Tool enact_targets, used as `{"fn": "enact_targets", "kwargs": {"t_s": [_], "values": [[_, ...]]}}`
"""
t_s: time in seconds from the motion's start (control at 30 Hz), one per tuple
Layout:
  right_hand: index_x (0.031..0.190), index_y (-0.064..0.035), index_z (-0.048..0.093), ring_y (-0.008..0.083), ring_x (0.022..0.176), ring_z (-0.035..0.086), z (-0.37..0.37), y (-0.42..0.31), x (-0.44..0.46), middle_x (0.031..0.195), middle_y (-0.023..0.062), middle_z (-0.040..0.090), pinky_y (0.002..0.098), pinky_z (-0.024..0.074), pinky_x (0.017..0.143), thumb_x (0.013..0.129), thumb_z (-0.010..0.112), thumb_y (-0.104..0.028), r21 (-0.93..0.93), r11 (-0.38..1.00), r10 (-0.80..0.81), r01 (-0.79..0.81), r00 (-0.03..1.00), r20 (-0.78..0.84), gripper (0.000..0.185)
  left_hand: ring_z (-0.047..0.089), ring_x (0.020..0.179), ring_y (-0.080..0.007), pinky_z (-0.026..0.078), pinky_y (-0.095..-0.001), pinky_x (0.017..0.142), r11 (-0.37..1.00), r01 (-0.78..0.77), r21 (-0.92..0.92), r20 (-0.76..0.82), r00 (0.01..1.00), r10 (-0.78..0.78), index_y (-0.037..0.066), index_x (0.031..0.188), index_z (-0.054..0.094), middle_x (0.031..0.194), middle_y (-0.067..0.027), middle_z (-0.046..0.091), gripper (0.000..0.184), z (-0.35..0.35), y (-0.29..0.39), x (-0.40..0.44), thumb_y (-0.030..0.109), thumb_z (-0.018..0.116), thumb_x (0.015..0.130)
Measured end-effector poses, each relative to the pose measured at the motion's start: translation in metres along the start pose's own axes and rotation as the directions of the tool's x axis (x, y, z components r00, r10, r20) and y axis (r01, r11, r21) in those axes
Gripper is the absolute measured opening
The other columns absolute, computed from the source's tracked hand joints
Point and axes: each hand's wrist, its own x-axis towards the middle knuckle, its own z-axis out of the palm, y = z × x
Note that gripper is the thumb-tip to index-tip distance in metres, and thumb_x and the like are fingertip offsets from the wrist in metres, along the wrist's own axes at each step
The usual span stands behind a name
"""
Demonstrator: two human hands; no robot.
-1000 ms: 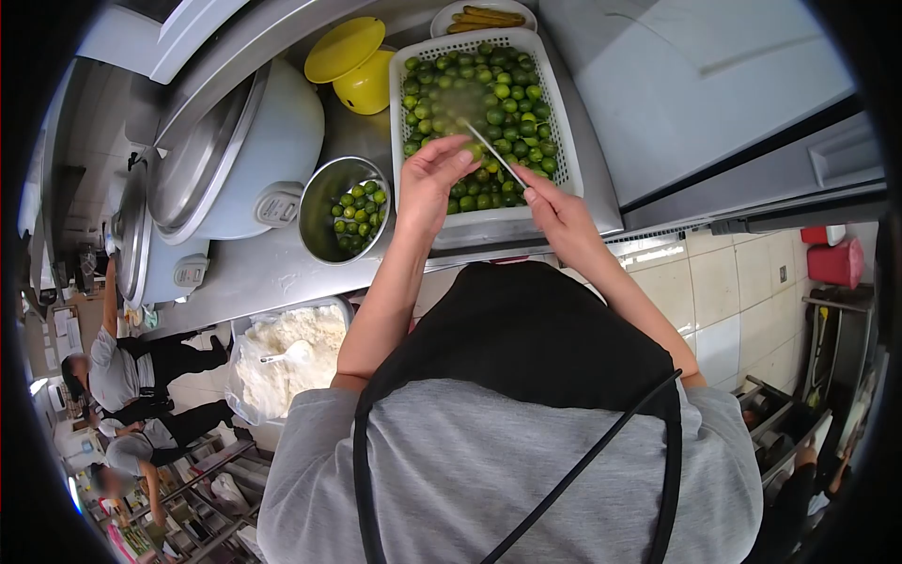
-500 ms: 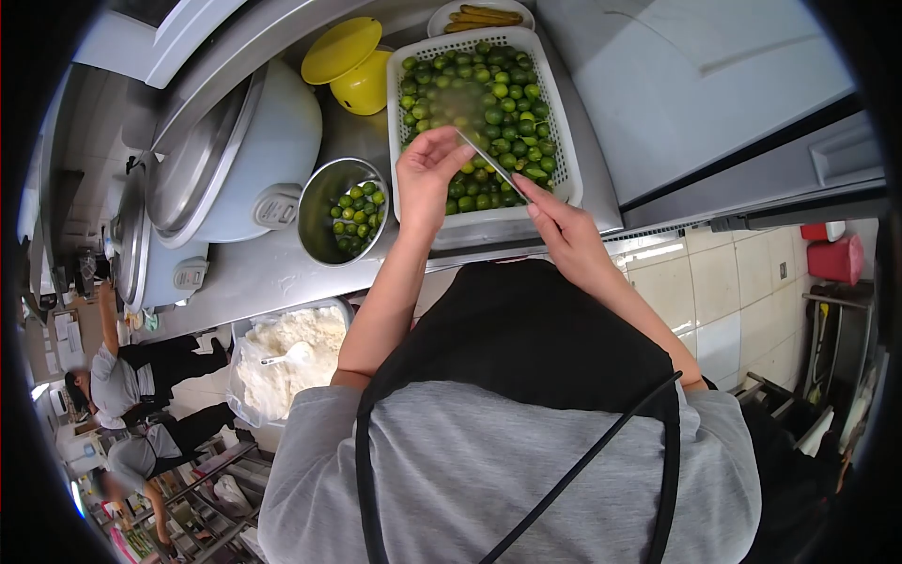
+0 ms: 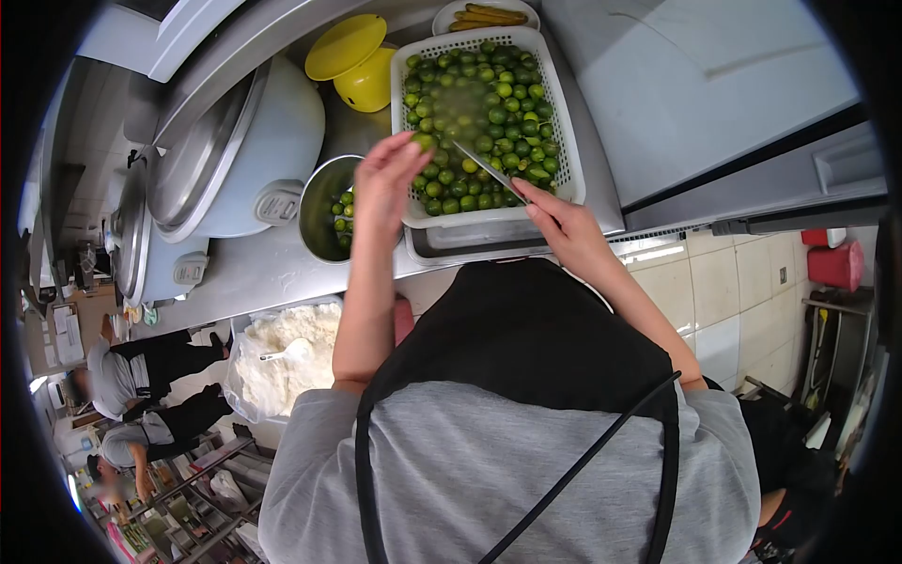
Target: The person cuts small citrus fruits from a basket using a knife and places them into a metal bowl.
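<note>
My left hand [image 3: 383, 180] is raised over the left edge of a white plastic basket [image 3: 570, 155], its fingertips pinching a small green lime [image 3: 423, 142]. Below that hand, partly covered by it, stands a round steel pot [image 3: 314, 209] with several limes [image 3: 342, 226] in it. In my right hand [image 3: 564, 224] is a knife [image 3: 490, 171], its blade angled up and left above the heap of limes [image 3: 507, 108] that fills the basket. A blurred patch hides some of the heap.
Two big rice cookers [image 3: 291, 141] stand left of the pot. A yellow container [image 3: 362, 70] and a plate of brown sticks [image 3: 489, 16] sit behind. Below the counter is a tub of white rice-like food [image 3: 305, 343]. Two people [image 3: 122, 376] work at far left.
My left hand has moved left, away from the knife tip and partly across the pot, and a lime now shows at its fingertips. My right hand and knife have barely moved.
</note>
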Motion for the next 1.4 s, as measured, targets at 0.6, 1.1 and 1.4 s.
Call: {"fn": "enact_targets", "kwargs": {"t_s": [0.6,1.1,1.4], "values": [[0.127,-0.0102,0.047,0.0299,0.07,0.059,-0.011,0.004,0.0,0.09,0.0203,0.062,0.0352,0.0456,0.068,0.091,0.05,-0.019,0.03,0.999,-0.033,0.038,0.984,-0.173,0.037,0.057,0.08,-0.031,0.046,-0.0393,0.07,0.127,-0.344,0.93,0.283,0.894,0.348,0.003,0.088,0.059,0.081,-0.0128,0.062,0.029,0.034,-0.059,0.032,0.005,0.072,0.062],[0.131,-0.0031,0.043,0.0186,0.125,0.041,-0.003,-0.024,-0.006,0.131,0.0121,0.049,0.0267,0.0305,0.101,0.095,0.042,-0.014,0.252,0.967,-0.025,0.022,1.0,0.012,0.037,0.06,0.09,-0.0205,0.05,-0.0333,0.089,0.993,0.002,-0.119,0.116,0.993,0.012,-0.003,0.112,0.053,0.094,-0.0043,0.055,0.028,0.044,-0.014,-0.024,-0.001,0.056,0.084],[0.129,-0.005,0.045,0.0223,0.115,0.052,0.002,-0.023,-0.012,0.125,0.0115,0.054,0.0278,0.0382,0.095,0.095,0.043,-0.015,0.147,0.985,-0.09,0.086,0.996,0.025,0.036,0.058,0.085,-0.0118,0.049,-0.0254,0.079,0.988,-0.151,0.036,0.027,0.988,0.151,-0.003,0.106,0.057,0.089,-0.0047,0.059,0.027,0.037,-0.017,-0.021,-0.003,0.063,0.079]]}}
